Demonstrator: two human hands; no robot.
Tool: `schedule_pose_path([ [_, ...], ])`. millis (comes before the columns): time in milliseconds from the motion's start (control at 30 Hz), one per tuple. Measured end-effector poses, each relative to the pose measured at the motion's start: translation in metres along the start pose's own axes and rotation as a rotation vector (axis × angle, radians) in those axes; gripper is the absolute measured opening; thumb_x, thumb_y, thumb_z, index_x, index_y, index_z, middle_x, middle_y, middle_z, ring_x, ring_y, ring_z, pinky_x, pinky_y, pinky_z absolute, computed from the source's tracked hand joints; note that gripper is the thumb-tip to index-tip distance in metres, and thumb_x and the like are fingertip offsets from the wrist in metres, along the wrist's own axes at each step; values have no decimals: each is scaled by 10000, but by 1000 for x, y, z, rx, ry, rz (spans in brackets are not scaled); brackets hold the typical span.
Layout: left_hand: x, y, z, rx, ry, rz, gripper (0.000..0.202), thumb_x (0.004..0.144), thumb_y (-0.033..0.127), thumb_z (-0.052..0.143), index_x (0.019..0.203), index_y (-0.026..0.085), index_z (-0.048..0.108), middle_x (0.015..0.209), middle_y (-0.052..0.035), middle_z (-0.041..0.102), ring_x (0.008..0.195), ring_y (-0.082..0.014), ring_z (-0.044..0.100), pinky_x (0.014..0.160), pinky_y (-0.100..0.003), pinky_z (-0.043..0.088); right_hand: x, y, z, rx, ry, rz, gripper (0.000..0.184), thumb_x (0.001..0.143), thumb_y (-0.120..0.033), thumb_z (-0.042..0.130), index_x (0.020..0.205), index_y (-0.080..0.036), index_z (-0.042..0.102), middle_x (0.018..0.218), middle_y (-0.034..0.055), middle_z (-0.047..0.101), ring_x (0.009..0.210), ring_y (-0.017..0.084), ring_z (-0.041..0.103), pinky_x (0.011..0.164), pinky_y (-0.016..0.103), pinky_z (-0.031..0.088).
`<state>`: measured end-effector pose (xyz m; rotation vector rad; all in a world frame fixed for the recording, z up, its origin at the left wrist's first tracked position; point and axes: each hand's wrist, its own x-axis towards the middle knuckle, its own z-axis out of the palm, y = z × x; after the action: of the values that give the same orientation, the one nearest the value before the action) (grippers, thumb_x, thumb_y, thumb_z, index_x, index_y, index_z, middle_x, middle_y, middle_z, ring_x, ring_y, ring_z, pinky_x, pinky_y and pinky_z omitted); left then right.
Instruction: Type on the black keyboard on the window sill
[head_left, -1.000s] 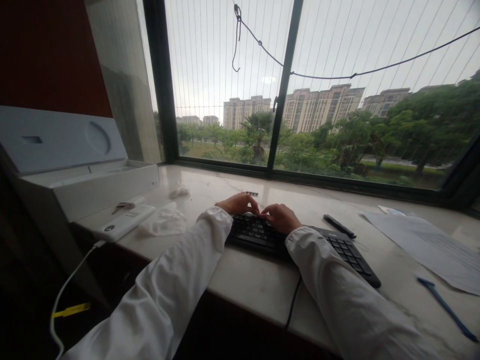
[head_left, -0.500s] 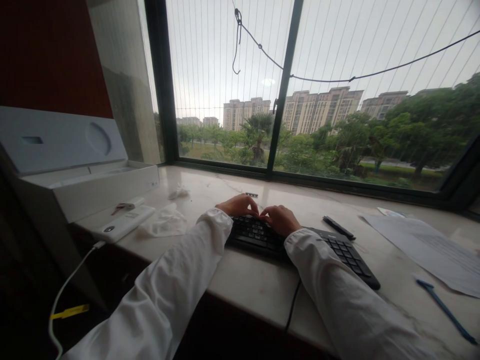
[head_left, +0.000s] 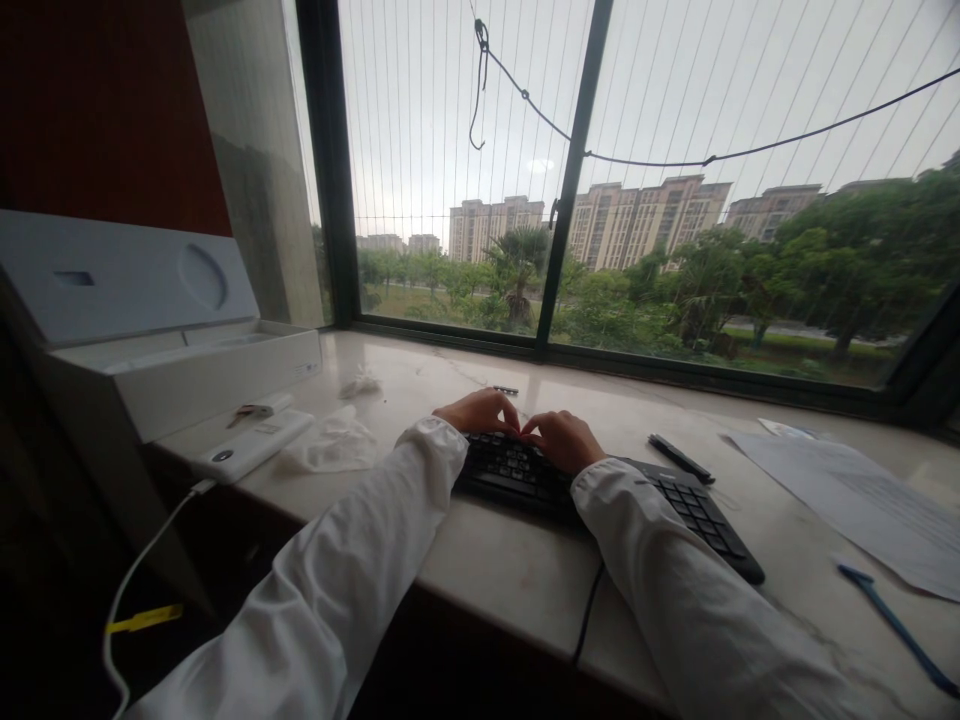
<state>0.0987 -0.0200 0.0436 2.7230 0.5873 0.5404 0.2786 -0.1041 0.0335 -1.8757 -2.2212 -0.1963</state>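
A black keyboard (head_left: 517,470) lies on the marble sill, with some paler spots among its keys. My left hand (head_left: 480,411) is at its far edge, thumb and forefinger curled together in a pinch. Beside it my right hand (head_left: 564,440) bends down over the keys, its fingers closed too. The fingertips of both hands nearly meet at the keyboard's upper rows. Whatever is between them is too small or hidden to make out. A small dark strip (head_left: 505,390) lies just beyond the left hand.
To the left are an open white box (head_left: 217,370), a white power bank (head_left: 259,445) with a cable, and crumpled tissue (head_left: 334,440). At right lie a black pen-like object (head_left: 681,458), paper sheets (head_left: 847,500) and a blue tool (head_left: 896,625). A window frame (head_left: 450,337) bounds the back.
The view has shifted very slightly. Both hands keep nearly the same pinched pose over the keyboard, and nothing else has visibly moved.
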Motion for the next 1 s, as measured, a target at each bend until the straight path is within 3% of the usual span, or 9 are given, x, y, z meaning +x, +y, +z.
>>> schedule_pose_path([
  [600,0,0,1,43,15,-31,169,715,342,666,829,239,734,776,14,704,767,-131,622,748,-218,406,2,5,3,86,-4,28,354,801,-551,496,970,-321,706,854,42,675,836,178,603,720,262,396],
  [1000,-1,4,-1,61,-8,-28,160,714,323,664,837,248,733,777,18,705,760,-130,622,731,-216,403,-1,-1,-3,-28,-4,-8,283,802,-466,535,989,-328,697,885,55,674,852,202,613,719,277,409],
])
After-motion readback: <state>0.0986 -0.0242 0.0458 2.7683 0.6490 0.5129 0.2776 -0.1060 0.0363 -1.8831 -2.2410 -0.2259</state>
